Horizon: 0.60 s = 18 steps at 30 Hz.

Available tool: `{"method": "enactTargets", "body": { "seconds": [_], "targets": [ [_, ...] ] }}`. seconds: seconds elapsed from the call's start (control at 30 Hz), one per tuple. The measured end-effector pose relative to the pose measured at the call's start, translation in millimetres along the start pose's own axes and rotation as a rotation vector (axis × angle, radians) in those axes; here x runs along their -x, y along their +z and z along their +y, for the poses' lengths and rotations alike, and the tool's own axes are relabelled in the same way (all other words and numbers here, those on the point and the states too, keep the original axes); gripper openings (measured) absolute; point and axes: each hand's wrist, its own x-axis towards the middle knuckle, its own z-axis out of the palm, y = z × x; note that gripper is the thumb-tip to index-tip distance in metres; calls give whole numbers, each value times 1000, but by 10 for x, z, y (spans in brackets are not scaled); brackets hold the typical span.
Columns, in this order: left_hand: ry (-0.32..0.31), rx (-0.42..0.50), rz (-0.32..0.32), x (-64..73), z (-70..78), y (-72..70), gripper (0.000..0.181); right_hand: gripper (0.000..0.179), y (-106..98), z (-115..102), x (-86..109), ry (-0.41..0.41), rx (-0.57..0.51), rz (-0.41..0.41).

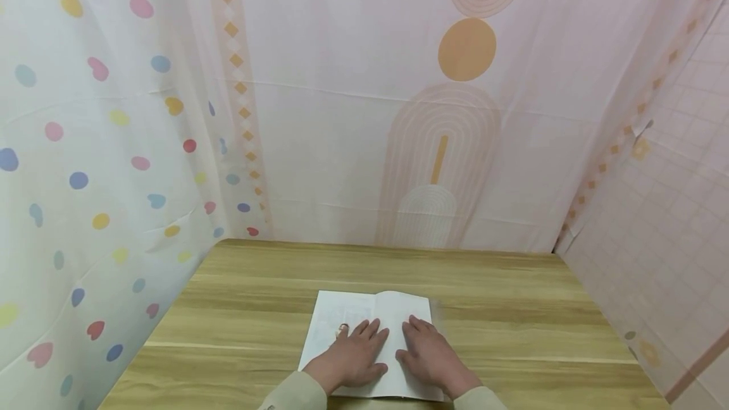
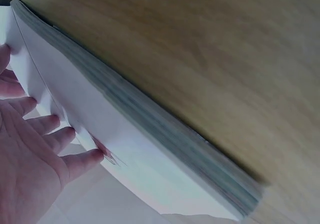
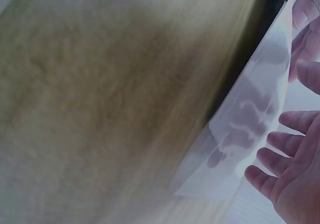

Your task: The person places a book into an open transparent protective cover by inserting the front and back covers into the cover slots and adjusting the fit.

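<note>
An open book [image 1: 327, 318] with mostly white pages lies on the wooden table. My left hand [image 1: 355, 356] is spread over its left page, fingers extended toward the centre fold. On the right page rests my right hand [image 1: 429, 358], its fingers extended up the page and its thumb toward the fold. A small brownish printed picture [image 1: 342, 329] shows beside the left fingers. In the left wrist view, a thick stack of page edges [image 2: 150, 124] lies under the left page. The right wrist view shows the right fingers [image 3: 272, 161] straight above a thin, glossy page [image 3: 240, 134].
The wood-grain table [image 1: 239, 296] extends around the book on both sides and behind it. A pale patterned curtain [image 1: 342, 163] hangs along the table's far edge. A dotted curtain [image 1: 114, 207] stands at the left, and a grid-patterned one [image 1: 655, 239] at the right.
</note>
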Motion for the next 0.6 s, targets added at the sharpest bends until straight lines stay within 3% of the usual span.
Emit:
{"method": "enactTargets", "body": {
  "seconds": [0.33, 0.6],
  "targets": [
    [-13, 22, 10, -2, 9, -29, 66, 49, -81, 86, -7, 76, -53, 81],
    [-24, 55, 1, 2, -7, -37, 66, 50, -105, 212, -18, 212, -67, 98]
  ]
}}
